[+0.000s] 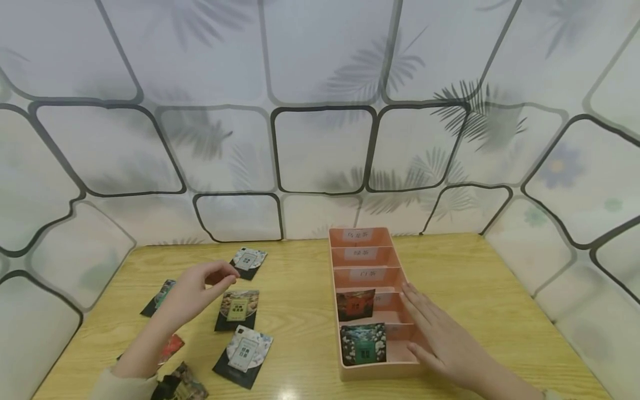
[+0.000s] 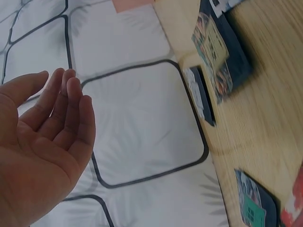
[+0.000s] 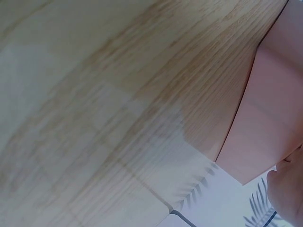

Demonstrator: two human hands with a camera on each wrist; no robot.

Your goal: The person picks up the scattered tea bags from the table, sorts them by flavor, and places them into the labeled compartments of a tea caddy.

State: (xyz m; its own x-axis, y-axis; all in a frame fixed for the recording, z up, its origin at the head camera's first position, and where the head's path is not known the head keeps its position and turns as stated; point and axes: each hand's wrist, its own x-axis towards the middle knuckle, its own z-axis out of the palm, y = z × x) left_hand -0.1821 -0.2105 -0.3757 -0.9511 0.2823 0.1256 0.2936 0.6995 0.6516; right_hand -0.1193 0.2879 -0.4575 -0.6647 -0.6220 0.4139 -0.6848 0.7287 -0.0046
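Note:
My left hand (image 1: 202, 289) hovers over the left of the table, fingers loosely bent and holding nothing; the left wrist view shows its bare palm (image 2: 47, 156). Near it lie a yellow-labelled sachet (image 1: 237, 309), a white patterned sachet (image 1: 248, 261) behind and another white patterned sachet (image 1: 243, 355) in front. My right hand (image 1: 442, 339) rests on the right rim of a pink divided box (image 1: 380, 372), fingers extended along it. Inside the box, a green-labelled sachet (image 1: 364, 344) stands in the nearest compartment and a red sachet (image 1: 355, 305) in the one behind.
Left of and below my left forearm lie a green-labelled sachet (image 1: 161, 297), a red sachet (image 1: 171, 349) and a brown patterned sachet (image 1: 186, 383), partly covered. Paper labels (image 1: 367, 274) mark the box dividers. A patterned curtain (image 1: 320, 150) borders the wooden table (image 1: 295, 278).

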